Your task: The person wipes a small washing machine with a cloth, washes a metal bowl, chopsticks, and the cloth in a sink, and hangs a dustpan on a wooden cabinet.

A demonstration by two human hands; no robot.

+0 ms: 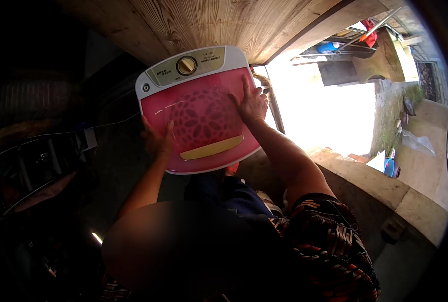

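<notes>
In front of my body is a small washing machine (203, 108) with a see-through pink lid, seen from above. A dial (186, 65) sits on its light panel, and a cream strip (212, 147) crosses the lid's near side. My left hand (158, 141) grips the machine's left side, thumb on the lid and fingers at the edge. At the right edge my right hand (253, 103) holds on, with thumb and index finger stretched over the lid. The machine's lower body is hidden beneath its top.
A wooden panel (203, 22) stands right behind the machine. On the right, a doorway with a stone sill (380, 186) opens onto a bright yard. A dark rack (42, 161) is at the left, and a thin cable (113, 122) runs from there toward the machine.
</notes>
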